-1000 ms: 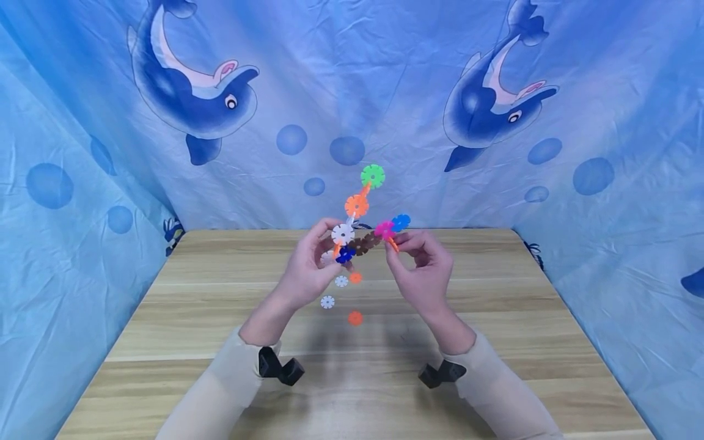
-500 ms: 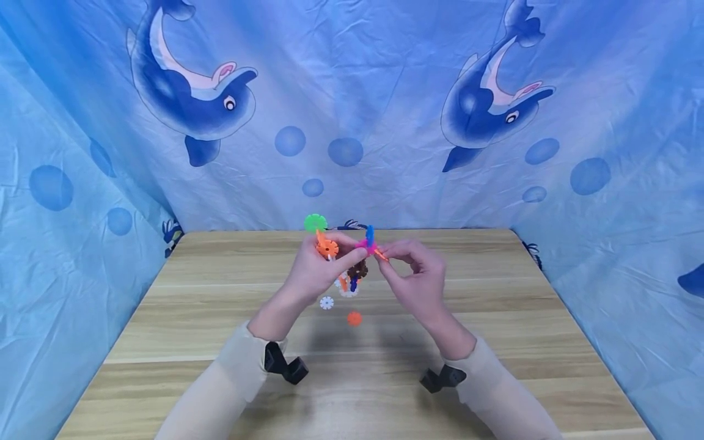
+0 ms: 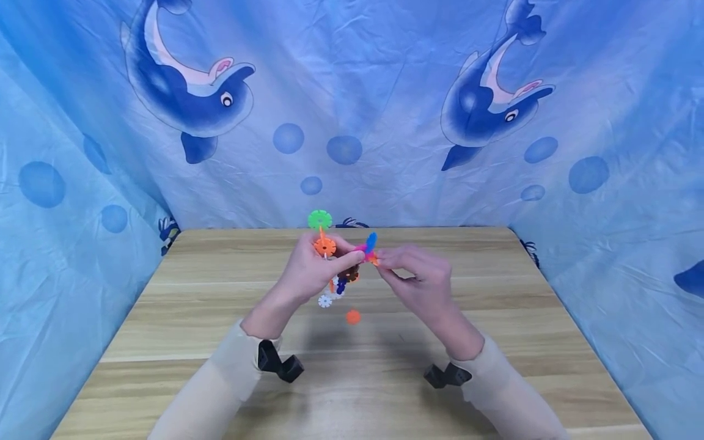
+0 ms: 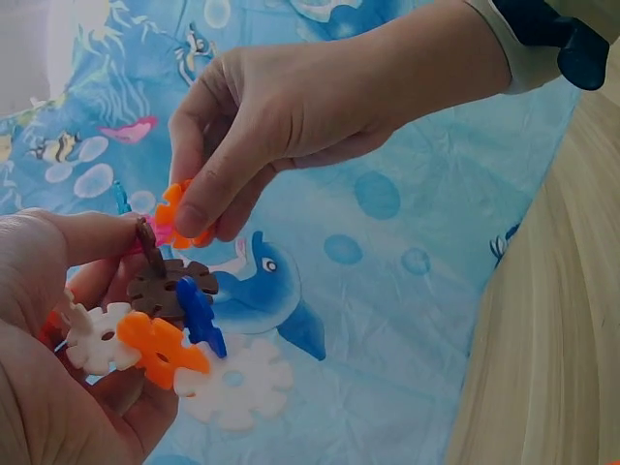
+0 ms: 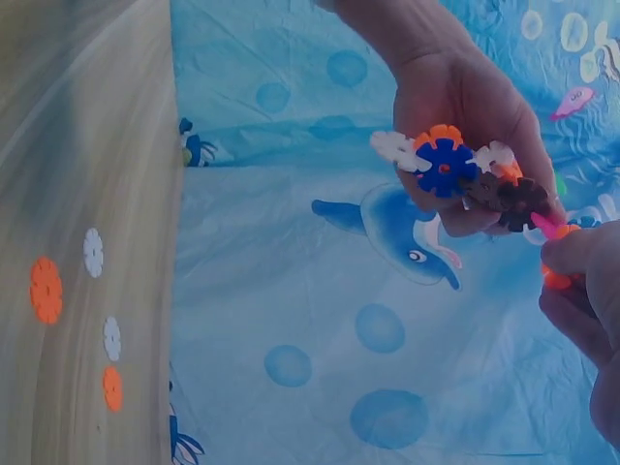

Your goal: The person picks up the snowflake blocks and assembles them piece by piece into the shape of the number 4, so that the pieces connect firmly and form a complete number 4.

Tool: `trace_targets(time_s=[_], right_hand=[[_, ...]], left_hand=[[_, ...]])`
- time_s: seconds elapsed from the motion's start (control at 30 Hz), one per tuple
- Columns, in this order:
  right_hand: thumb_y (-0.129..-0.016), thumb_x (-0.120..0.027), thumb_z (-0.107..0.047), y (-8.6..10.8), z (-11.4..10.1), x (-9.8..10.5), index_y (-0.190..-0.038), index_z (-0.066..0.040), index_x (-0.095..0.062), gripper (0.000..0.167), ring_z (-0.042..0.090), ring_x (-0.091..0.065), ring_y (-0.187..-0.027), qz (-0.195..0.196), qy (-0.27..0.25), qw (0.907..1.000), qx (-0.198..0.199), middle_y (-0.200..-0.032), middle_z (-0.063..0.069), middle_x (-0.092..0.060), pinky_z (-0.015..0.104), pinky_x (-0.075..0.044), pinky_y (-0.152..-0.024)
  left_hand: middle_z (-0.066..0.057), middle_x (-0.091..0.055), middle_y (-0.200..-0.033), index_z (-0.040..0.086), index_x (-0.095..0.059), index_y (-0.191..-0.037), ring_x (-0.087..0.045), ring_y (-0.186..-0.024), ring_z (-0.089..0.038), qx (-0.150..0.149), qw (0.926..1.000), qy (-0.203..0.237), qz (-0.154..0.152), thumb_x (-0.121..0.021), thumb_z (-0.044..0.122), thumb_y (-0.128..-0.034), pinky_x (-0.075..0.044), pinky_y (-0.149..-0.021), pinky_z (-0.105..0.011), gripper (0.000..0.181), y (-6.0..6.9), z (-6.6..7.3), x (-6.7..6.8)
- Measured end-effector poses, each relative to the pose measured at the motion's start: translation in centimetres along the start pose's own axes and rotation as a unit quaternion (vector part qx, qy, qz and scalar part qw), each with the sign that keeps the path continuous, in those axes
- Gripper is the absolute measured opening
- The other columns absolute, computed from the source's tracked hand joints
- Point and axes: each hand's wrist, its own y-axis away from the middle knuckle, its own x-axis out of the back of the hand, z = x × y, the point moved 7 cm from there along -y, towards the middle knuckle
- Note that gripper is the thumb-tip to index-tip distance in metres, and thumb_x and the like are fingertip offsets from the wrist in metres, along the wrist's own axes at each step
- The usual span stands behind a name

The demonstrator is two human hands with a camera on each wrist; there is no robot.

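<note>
My left hand (image 3: pixel 310 269) grips a chain of interlocking notched plastic discs, its thumb and finger pinching near the pink disc (image 3: pixel 360 249). A green disc (image 3: pixel 320 219) and an orange one (image 3: pixel 325 247) stick up behind that hand. Brown discs (image 4: pixel 170 291), a dark blue disc (image 4: pixel 201 315) and white discs (image 4: pixel 97 336) hang below, around the left palm. Beside the pink disc stands a light blue disc (image 3: pixel 371 242). My right hand (image 3: pixel 420 275) pinches a small orange disc (image 4: pixel 174 215) against the pink one; its fingertips partly hide how the two meet.
Loose on the wooden table (image 3: pixel 352 385) lie orange discs (image 5: pixel 46 291) and white discs (image 5: pixel 93 252), below the hands. A blue dolphin-print cloth (image 3: pixel 352 91) rises behind the table and along both sides.
The chain has turned in my left hand, its green end swinging down and left. The left fingers now pinch near the pink disc. My right hand keeps the orange disc and has tilted slightly.
</note>
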Motion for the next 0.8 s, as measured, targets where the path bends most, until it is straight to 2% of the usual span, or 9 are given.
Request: trace_targets(time_s=[0.1,0.2,0.3,0.4,0.5,0.63,0.8], right_hand=[[-0.095,-0.082,-0.018,-0.1,-0.3,-0.2,-0.084,-0.001,-0.081,0.020,0.031,-0.081,-0.079,0.008,0.003,0.9997,0.023,-0.086,0.016,-0.082,0.027,-0.067,-0.083],[-0.086,-0.088,-0.004,0.0,-0.4,-0.3,-0.085,-0.002,-0.081,0.008,0.029,-0.081,-0.078,0.008,0.009,0.9993,0.035,-0.086,0.015,-0.082,0.027,-0.067,-0.080],[-0.075,-0.089,0.009,0.2,0.0,-0.1,-0.086,-0.002,-0.081,0.019,0.028,-0.080,-0.078,0.008,0.015,0.9995,0.028,-0.087,0.014,-0.082,0.026,-0.067,-0.082],[-0.078,-0.086,0.008,0.3,0.6,0.6,-0.086,-0.002,-0.079,0.014,0.028,-0.079,-0.077,0.034,0.024,0.9989,0.021,-0.086,0.014,-0.081,0.023,-0.066,-0.085],[-0.081,-0.080,0.005,0.7,0.8,1.3,-0.083,-0.001,-0.077,0.007,0.029,-0.077,-0.073,0.082,0.037,0.9957,0.024,-0.081,0.014,-0.079,0.021,-0.065,-0.086],[-0.081,-0.076,0.003,1.2,0.7,1.4,-0.078,0.001,-0.073,0.005,0.029,-0.075,-0.069,0.125,0.042,0.9906,0.034,-0.075,0.014,-0.074,0.021,-0.065,-0.083],[-0.087,-0.077,-0.005,1.3,0.5,0.4,-0.079,0.001,-0.069,0.013,0.026,-0.072,-0.069,0.139,0.038,0.9888,0.038,-0.076,0.011,-0.071,0.021,-0.064,-0.077]], left_hand=[[-0.012,-0.078,-0.095,0.003,-0.082,-0.100,-0.075,-0.084,-0.028,-0.001,1.0000,-0.001,-0.006,-0.083,0.013,-0.0935,-0.065,-0.070,-0.032,0.012,-0.1,0.0,0.1],[-0.011,-0.077,-0.095,0.002,-0.082,-0.100,-0.075,-0.081,-0.028,-0.005,0.9999,0.003,-0.013,-0.083,0.012,-0.0932,-0.067,-0.071,-0.034,0.012,-0.2,0.0,0.0],[-0.013,-0.079,-0.098,0.001,-0.081,-0.107,-0.078,-0.081,-0.029,-0.019,0.9995,0.013,-0.022,-0.083,0.010,-0.0928,-0.069,-0.074,-0.037,0.016,-0.2,0.1,-0.3],[-0.014,-0.080,-0.111,0.005,-0.077,-0.122,-0.079,-0.094,-0.026,-0.043,0.9987,0.004,-0.027,-0.084,0.009,-0.0909,-0.068,-0.077,-0.033,0.032,-0.2,0.3,-0.6],[-0.014,-0.076,-0.122,0.008,-0.067,-0.132,-0.076,-0.104,-0.020,-0.048,0.9986,0.002,-0.024,-0.085,0.006,-0.0882,-0.067,-0.081,-0.028,0.047,0.3,0.1,-0.7],[-0.020,-0.071,-0.119,0.004,-0.060,-0.134,-0.076,-0.100,-0.016,-0.049,0.9978,0.044,-0.006,-0.083,-0.002,-0.0877,-0.068,-0.080,-0.030,0.052,0.8,-0.4,-1.0],[-0.017,-0.075,-0.112,0.002,-0.068,-0.128,-0.077,-0.090,-0.013,-0.060,0.9955,0.057,0.047,-0.082,-0.001,-0.0893,-0.068,-0.073,-0.028,0.041,0.7,0.2,-0.5]])
